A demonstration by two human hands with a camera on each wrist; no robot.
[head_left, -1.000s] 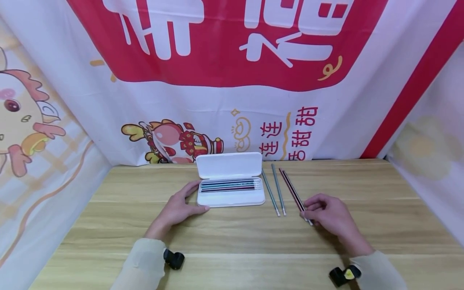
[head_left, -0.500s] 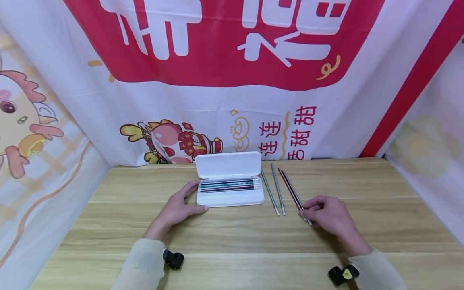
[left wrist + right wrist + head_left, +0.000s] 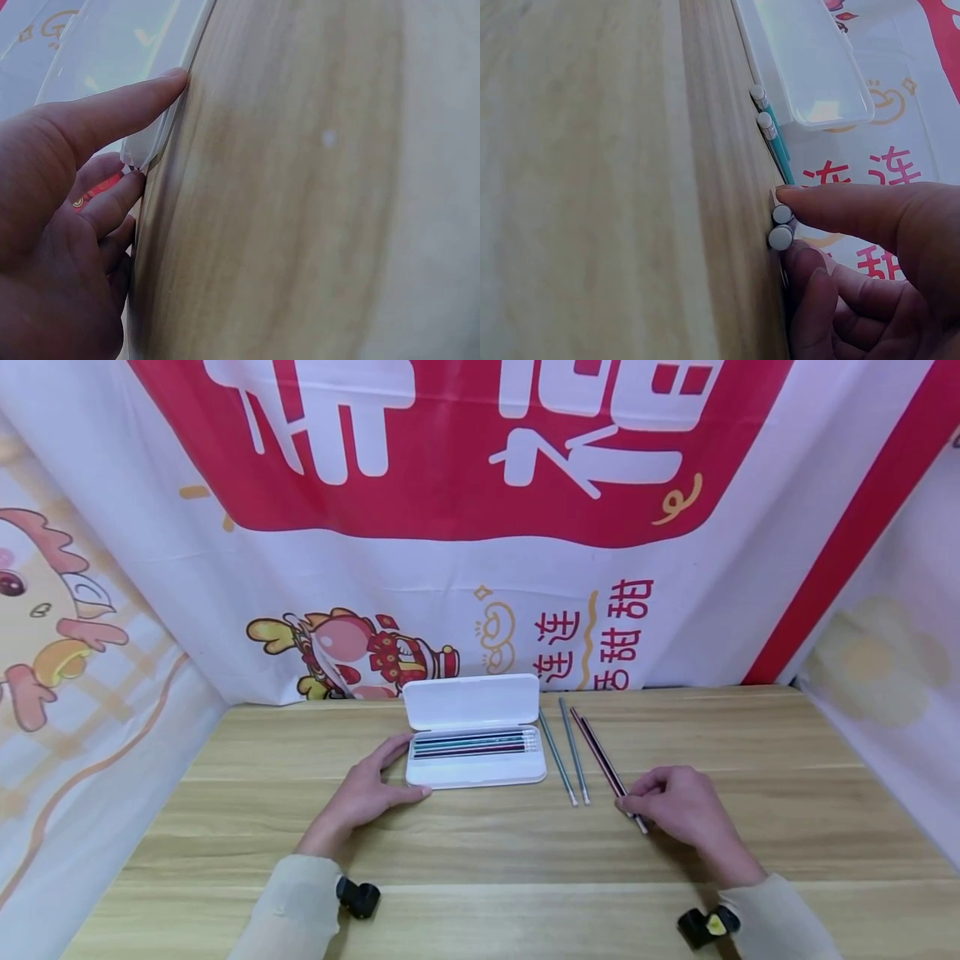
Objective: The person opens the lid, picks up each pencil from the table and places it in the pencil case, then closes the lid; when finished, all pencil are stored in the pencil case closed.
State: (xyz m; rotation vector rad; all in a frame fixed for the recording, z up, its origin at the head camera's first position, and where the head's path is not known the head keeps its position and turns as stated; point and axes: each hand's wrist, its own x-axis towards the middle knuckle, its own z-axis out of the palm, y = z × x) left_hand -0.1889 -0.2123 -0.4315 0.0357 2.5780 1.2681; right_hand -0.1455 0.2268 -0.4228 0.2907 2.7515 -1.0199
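A white pencil case (image 3: 480,772) lies with its lid up, holding a row of several pencils (image 3: 468,745). My left hand (image 3: 367,789) grips its left end, thumb along the front edge and fingers at the end, as the left wrist view shows. With thumb and fingers, my right hand (image 3: 675,802) pinches a dark striped pencil (image 3: 603,756) and a dark red pencil (image 3: 587,735) near their eraser ends. In the right wrist view their two white erasers (image 3: 781,238) sit one above the other, beside the thumb tip.
Two teal pencils (image 3: 573,752) lie side by side between the case and my right hand, erasers toward me. The wooden table (image 3: 480,860) ends at a printed cloth (image 3: 465,568) behind the case. Cloth also hangs at both sides.
In my right hand the dark striped pencil has slid slightly toward me, its eraser standing out past the red one. The two far ends have spread a little. My left hand stays at the case.
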